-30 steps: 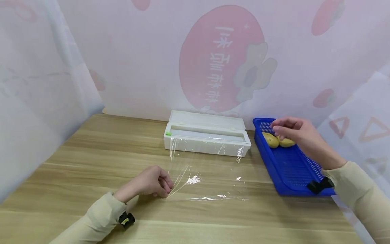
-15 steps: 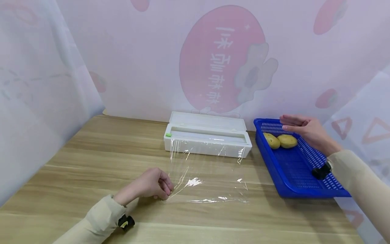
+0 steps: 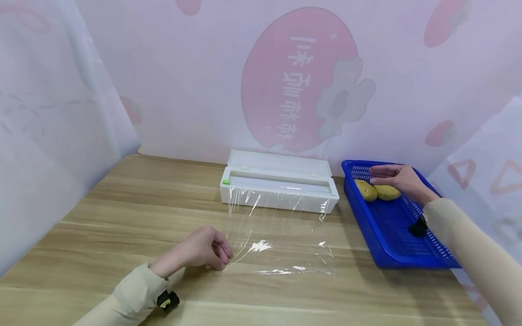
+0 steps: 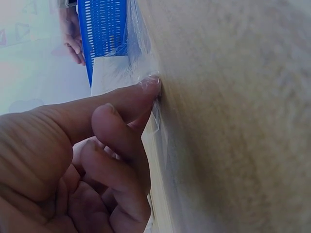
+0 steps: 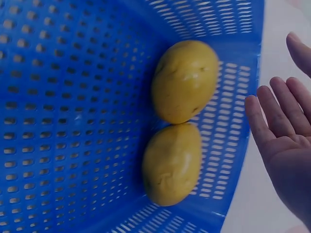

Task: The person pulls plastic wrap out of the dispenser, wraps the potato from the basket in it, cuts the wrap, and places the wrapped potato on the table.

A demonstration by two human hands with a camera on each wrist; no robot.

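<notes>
Thumb and index finger of my left hand [image 3: 205, 248] pinch the near left corner of a sheet of clear cling film [image 3: 285, 253] low over the table. In the left wrist view, the film [image 4: 149, 80] bunches at the fingertips. The sheet runs back to a white cling film dispenser [image 3: 279, 162], its lid raised. My right hand [image 3: 403, 181] is held over the far end of a blue plastic basket [image 3: 377, 231], just above two yellow potatoes [image 3: 365, 190]. Its fingers are extended and hold nothing. The right wrist view shows both potatoes [image 5: 185, 82] side by side.
A wood-grain table [image 3: 142, 194] carries everything. A printed pale cloth [image 3: 183, 90] hangs behind the dispenser and along both sides. A green slider [image 3: 226, 181] sits at the dispenser's left end. The basket stands close to its right end.
My right hand first moved right and up, then came down and back left over the potatoes. My left hand stays in place with the film.
</notes>
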